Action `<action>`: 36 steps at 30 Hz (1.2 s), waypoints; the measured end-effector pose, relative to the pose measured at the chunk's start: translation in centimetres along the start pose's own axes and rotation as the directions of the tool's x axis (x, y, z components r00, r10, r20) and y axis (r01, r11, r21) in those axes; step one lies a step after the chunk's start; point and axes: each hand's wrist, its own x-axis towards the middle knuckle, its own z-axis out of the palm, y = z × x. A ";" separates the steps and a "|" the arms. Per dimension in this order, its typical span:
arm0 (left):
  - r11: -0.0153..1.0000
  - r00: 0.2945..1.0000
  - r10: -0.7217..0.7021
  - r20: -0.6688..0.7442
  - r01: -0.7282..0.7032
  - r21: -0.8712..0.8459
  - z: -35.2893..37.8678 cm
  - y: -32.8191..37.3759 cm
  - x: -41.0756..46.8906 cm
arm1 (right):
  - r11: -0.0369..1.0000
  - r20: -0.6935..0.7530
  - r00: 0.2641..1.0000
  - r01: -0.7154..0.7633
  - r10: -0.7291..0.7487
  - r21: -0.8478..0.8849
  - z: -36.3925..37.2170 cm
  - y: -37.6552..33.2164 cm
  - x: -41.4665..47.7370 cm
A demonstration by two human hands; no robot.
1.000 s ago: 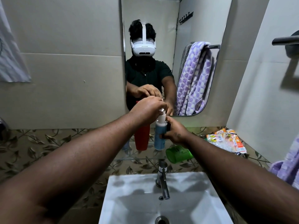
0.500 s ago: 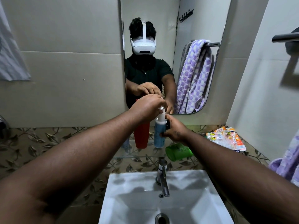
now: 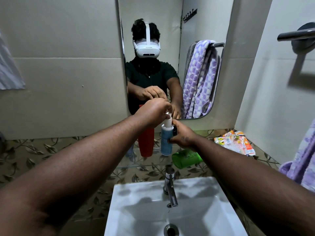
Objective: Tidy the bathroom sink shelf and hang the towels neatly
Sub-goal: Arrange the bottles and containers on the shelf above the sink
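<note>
A blue bottle (image 3: 165, 142) with a white pump top stands upright on the glass shelf (image 3: 150, 165) above the sink. My right hand (image 3: 182, 136) grips the bottle's body from the right. My left hand (image 3: 154, 112) is closed over its white top. A red container (image 3: 146, 143) stands just left of the bottle, partly behind my left arm. A green cup (image 3: 186, 158) lies on its side on the shelf under my right wrist. A purple dotted towel (image 3: 301, 160) hangs at the right edge, and its reflection shows in the mirror.
Colourful sachet packets (image 3: 235, 142) lie at the shelf's right end. A chrome tap (image 3: 170, 189) rises over the white sink (image 3: 141, 210). A dark towel bar (image 3: 296, 34) juts from the right wall. A striped cloth (image 3: 8, 68) hangs at far left.
Both hands keep their hold on the blue bottle. The view has shifted slightly; the bottle and hands stay in the same place on the shelf.
</note>
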 end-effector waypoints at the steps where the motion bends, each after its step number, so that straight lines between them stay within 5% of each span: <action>1: 1.000 1.000 -0.001 0.008 0.001 0.001 -0.1 0.0 0.0 | 1.000 -0.001 1.000 0.002 -0.002 0.000 0.0 0.0 -0.1; 19: 0.996 0.999 0.029 0.017 -0.031 0.086 -0.3 -0.2 -1.2 | 0.999 -0.028 0.999 -0.026 0.026 -0.026 -0.3 0.2 -0.4; 24: 0.919 0.913 0.326 -0.244 -0.246 0.307 0.0 0.9 -2.9 | 0.996 -0.082 0.996 -0.028 0.021 -0.079 -2.6 0.6 -1.6; 28: 0.828 0.826 0.538 -0.170 -0.479 0.293 2.4 3.7 -4.0 | 0.995 -0.169 0.986 -0.014 -0.002 -0.096 -4.6 1.7 -2.4; 31: 0.887 0.887 0.453 -0.083 -0.440 0.138 5.0 5.7 -5.0 | 0.989 -0.245 0.970 -0.031 -0.006 -0.148 -5.7 2.0 -3.4; 36: 0.991 0.966 0.111 0.235 -0.126 0.049 9.5 9.3 -6.0 | 0.958 -0.350 0.935 -0.146 0.053 -0.245 -6.8 3.1 -5.8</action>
